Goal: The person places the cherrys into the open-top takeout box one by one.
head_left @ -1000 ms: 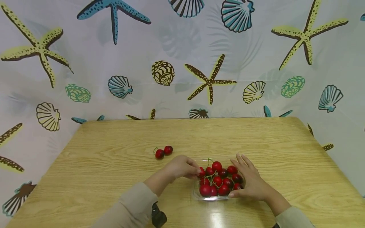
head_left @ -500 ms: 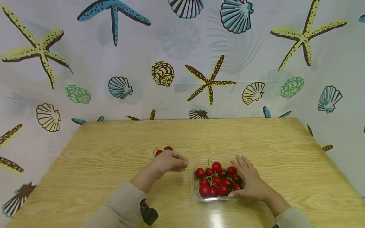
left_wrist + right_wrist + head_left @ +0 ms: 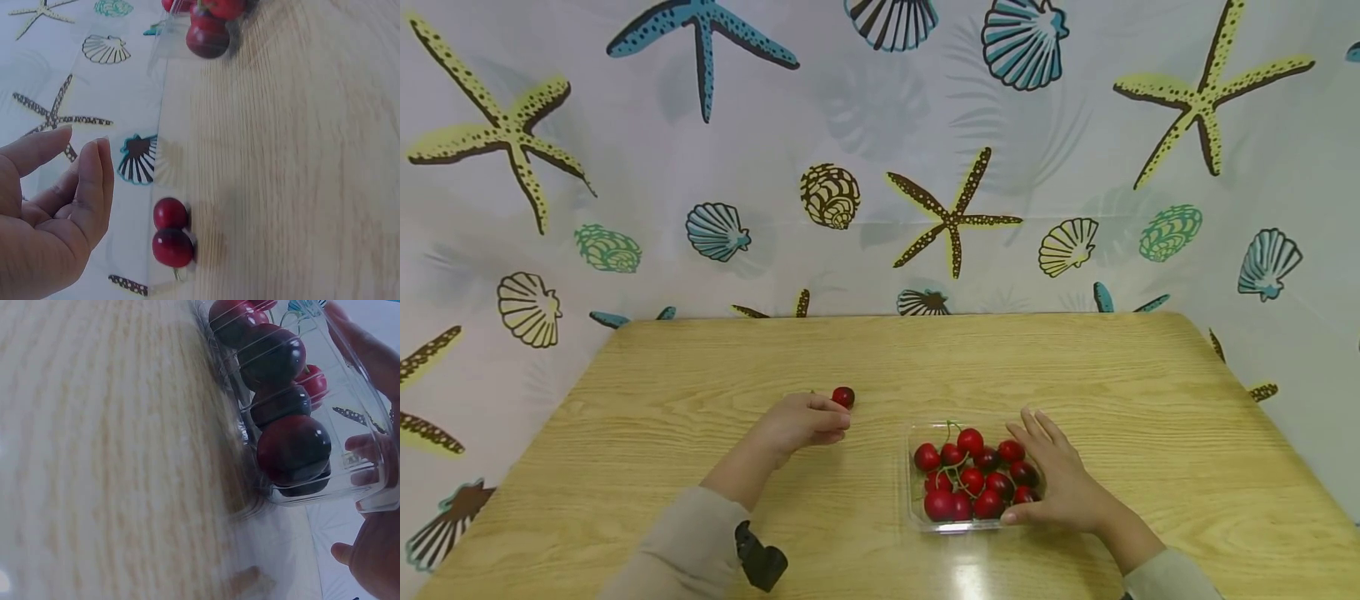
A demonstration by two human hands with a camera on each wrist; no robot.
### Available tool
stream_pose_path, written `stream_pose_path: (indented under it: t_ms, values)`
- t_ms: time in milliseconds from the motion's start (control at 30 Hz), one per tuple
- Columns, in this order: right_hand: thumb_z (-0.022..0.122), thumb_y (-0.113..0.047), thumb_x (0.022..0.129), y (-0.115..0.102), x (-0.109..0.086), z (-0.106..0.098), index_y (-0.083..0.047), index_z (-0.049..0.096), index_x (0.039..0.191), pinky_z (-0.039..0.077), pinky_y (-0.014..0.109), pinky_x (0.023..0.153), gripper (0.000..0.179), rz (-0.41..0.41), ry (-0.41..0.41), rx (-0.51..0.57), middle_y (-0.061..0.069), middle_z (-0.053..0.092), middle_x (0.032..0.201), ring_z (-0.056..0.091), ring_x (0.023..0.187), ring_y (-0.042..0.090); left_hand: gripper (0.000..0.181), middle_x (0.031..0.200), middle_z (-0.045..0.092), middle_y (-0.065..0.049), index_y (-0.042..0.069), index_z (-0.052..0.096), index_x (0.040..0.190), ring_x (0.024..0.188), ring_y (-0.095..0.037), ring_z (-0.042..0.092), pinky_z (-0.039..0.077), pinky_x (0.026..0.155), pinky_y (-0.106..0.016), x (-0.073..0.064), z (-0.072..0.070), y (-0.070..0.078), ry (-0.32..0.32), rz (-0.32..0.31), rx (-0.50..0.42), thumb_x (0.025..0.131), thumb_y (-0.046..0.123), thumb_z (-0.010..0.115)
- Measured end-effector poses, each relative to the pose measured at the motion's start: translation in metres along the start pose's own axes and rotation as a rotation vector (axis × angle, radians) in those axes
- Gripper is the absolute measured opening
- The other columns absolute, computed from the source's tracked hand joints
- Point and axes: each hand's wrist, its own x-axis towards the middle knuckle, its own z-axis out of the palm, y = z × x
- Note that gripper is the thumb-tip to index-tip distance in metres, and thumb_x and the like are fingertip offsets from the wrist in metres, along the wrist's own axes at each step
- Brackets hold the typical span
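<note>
My left hand (image 3: 805, 423) is just in front of two loose cherries, thumb and fingertips apart with nothing between them. In the head view one dark red cherry (image 3: 843, 397) shows above its fingers and the other is hidden; the left wrist view shows both, the lower cherry (image 3: 172, 247) with a green stem. A clear plastic box (image 3: 912, 500) full of red cherries (image 3: 972, 479), some with stems, stands to the right. With straight, spread fingers my right hand (image 3: 1060, 479) rests at the box's right end, thumb on the near side and fingers on the far side.
The wooden table (image 3: 700, 358) runs back to a cloth (image 3: 865, 108) printed with starfish and shells. More of this cloth hangs along the left and right sides. A small black device (image 3: 762, 560) sits on the left wrist.
My left hand has let go of a cherry in the box and moved left to the two loose cherries. The right hand and the box have stayed in place.
</note>
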Motion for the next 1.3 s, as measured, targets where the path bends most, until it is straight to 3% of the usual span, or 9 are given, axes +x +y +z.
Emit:
stream_pose_path:
  t_ms: [400,900,1133,1300]
  values:
    - [0.073,-0.047,0.057,0.000,0.000,0.000,-0.002,0.025,0.134,0.006,0.070,0.085,0.101,-0.007,0.004,0.005,0.021,0.008,0.140,-0.002,0.126,0.035,0.030,0.092,0.057,-0.015,-0.017,0.049,0.104,0.085,-0.022,0.058,0.045,0.081,-0.035,0.003,-0.024,-0.018,0.069,-0.018,-0.047,0.085,0.006,0.053]
    - [0.073,-0.050,0.057,-0.001,0.000,0.000,-0.003,0.025,0.134,0.008,0.071,0.085,0.102,-0.010,0.008,-0.013,0.023,0.010,0.139,-0.001,0.126,0.037,0.029,0.102,0.054,-0.022,-0.015,0.050,0.108,0.078,-0.015,0.059,0.048,0.076,-0.031,0.017,-0.040,-0.037,0.243,-0.106,-0.053,0.086,0.004,0.050]
    - [0.073,-0.049,0.058,-0.002,0.000,-0.001,-0.004,0.024,0.135,0.007,0.071,0.085,0.101,0.003,-0.001,-0.002,0.023,0.008,0.139,-0.002,0.125,0.038,0.028,0.091,0.058,-0.015,-0.014,0.052,0.106,0.067,-0.008,0.057,0.049,0.069,-0.025,0.027,-0.041,-0.041,0.322,-0.157,-0.062,0.084,0.003,0.051]
    - [0.073,-0.048,0.058,-0.002,0.001,0.000,-0.004,0.024,0.135,0.007,0.071,0.084,0.101,-0.006,-0.002,-0.002,0.022,0.008,0.140,-0.003,0.126,0.037,0.026,0.087,0.057,-0.012,-0.017,0.051,0.104,0.067,-0.009,0.057,0.050,0.068,-0.025,0.035,-0.042,-0.047,0.366,-0.161,-0.116,0.082,-0.002,0.051]
